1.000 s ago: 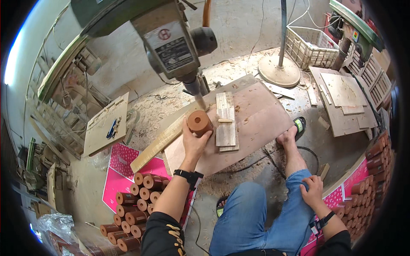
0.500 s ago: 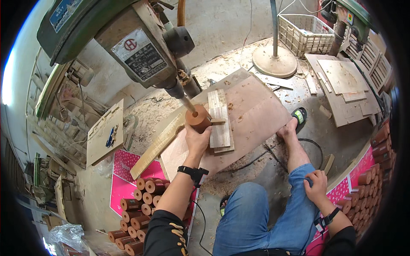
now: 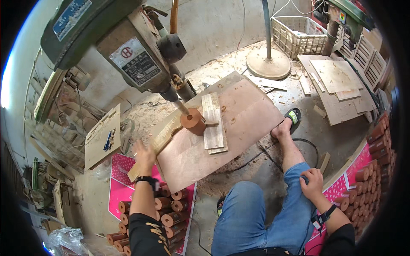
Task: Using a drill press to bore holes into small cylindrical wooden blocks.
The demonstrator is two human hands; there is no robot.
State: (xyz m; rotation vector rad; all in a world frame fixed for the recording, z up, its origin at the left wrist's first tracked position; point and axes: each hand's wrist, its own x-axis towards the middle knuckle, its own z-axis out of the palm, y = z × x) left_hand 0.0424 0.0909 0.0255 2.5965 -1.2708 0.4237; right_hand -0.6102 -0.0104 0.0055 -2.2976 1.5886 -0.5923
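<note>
A reddish-brown cylinder (image 3: 194, 124) with a hole in its top stands on the work board (image 3: 243, 106), directly below the drill bit (image 3: 181, 106) of the green drill press (image 3: 124, 47). It sits against a small wooden stop (image 3: 211, 123) on a pale wooden fence (image 3: 217, 138). My left hand (image 3: 144, 155) is off the cylinder, blurred, fingers apart, beside the near end of a long wooden strip (image 3: 164, 138). On my knee rests my right hand (image 3: 314, 183), its fingers curled round a small dark thing I cannot make out.
Several similar cylinders (image 3: 173, 217) lie stacked on pink sheeting at lower left; another stack (image 3: 363, 185) rises at right. A low board (image 3: 102, 136) stands left. Behind are a round stand base (image 3: 268, 64) and a plastic crate (image 3: 299, 40). Shavings and a black cable (image 3: 256, 158) lie on the floor.
My left hand has let go of the cylinder and swung left and toward me, over the stack. The cylinder stays under the bit. My right hand keeps its place on the knee.
</note>
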